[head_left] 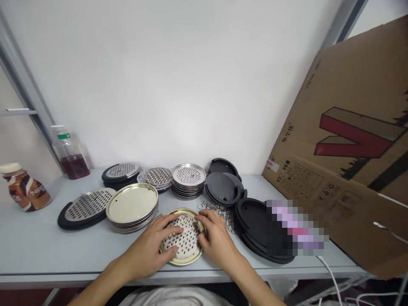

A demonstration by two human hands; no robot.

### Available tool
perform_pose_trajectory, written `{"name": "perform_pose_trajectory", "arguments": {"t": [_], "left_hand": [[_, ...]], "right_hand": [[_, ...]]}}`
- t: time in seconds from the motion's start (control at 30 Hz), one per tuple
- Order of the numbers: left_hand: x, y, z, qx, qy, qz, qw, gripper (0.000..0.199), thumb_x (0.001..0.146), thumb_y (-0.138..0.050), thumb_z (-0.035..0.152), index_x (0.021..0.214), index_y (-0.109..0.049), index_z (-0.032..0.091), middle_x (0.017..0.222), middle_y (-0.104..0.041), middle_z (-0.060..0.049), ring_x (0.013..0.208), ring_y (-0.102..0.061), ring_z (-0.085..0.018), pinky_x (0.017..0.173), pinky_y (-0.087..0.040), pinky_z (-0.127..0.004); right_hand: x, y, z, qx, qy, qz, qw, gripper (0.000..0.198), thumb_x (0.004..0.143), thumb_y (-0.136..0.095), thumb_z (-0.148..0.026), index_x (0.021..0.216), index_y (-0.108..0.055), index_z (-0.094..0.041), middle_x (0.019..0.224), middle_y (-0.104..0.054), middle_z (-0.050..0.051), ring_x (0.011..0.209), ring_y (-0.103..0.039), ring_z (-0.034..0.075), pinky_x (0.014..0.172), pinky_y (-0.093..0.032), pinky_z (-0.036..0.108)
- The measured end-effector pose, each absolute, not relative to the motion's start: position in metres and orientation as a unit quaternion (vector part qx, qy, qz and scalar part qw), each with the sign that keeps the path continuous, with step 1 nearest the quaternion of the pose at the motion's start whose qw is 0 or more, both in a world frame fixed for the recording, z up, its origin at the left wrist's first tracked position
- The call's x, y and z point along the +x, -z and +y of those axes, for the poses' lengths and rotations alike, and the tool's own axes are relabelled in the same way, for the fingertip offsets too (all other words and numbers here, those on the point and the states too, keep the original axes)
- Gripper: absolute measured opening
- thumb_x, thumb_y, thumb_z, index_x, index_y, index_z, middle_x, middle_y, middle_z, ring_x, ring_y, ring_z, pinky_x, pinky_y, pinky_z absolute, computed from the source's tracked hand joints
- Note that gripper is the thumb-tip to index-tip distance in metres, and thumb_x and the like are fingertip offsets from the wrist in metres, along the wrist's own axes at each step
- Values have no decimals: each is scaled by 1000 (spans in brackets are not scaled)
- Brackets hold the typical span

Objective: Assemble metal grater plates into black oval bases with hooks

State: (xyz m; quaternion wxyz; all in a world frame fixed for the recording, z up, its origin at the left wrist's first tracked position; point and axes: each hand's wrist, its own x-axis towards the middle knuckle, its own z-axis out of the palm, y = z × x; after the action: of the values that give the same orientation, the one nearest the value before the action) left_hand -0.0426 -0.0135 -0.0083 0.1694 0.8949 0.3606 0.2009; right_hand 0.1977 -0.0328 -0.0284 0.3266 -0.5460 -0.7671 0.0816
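Note:
A perforated metal grater disc (184, 244) lies inside a gold-rimmed round metal lid (185, 260) at the table's front edge. My left hand (156, 246) rests across the left side with fingers apart, their tips on the disc. On the right side, my right hand (216, 238) has its fingers bent over the rim, thumb and forefinger at the disc's edge. Left of them stands a stack of gold round lids (132, 204). Small wire pieces (228, 216) lie in a heap behind my right hand, partly hidden by it.
Black round holders (255, 221) are piled at right, more black holders (221, 187) behind. Grater discs (188, 175) are stacked at the back; a black-rimmed grater (87, 206) lies left. Two bottles (27, 189) stand far left. A large cardboard box (344, 148) leans at right.

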Motion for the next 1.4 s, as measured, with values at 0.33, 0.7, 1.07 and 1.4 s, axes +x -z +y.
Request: {"name": "perform_pose_trajectory", "arguments": {"t": [0.33,0.7,1.07,1.4], "left_hand": [[-42,6,-11,898,-224,339,168,38,88,-60,16,122,-68,31,140,-59,-5,134,-49,-27,116,-33,-52],[-35,3,-12,900,-250,328,140,26,89,-65,25,115,-69,28,139,-59,-6,132,-49,-29,118,-25,-57],[-23,-11,-11,901,-239,284,226,16,89,-66,21,101,-75,27,110,-70,-3,109,-61,-22,100,-47,-38],[-21,-9,-18,900,-241,283,228,16,92,-62,21,102,-74,27,109,-70,-2,108,-61,-21,101,-44,-36]], "right_hand": [[198,28,-35,-529,-74,-777,333,56,66,-51,1,115,-66,-22,124,-61,11,116,-53,28,102,-37,46],[196,26,-36,-527,-72,-783,323,54,68,-51,0,116,-65,-21,123,-60,11,118,-51,28,103,-35,46],[198,26,-33,-520,-80,-778,344,47,74,-50,1,114,-66,-20,110,-67,9,104,-54,26,95,-40,42],[198,29,-32,-514,-93,-773,360,45,73,-48,2,109,-66,-17,105,-65,10,100,-54,25,92,-43,41]]}}
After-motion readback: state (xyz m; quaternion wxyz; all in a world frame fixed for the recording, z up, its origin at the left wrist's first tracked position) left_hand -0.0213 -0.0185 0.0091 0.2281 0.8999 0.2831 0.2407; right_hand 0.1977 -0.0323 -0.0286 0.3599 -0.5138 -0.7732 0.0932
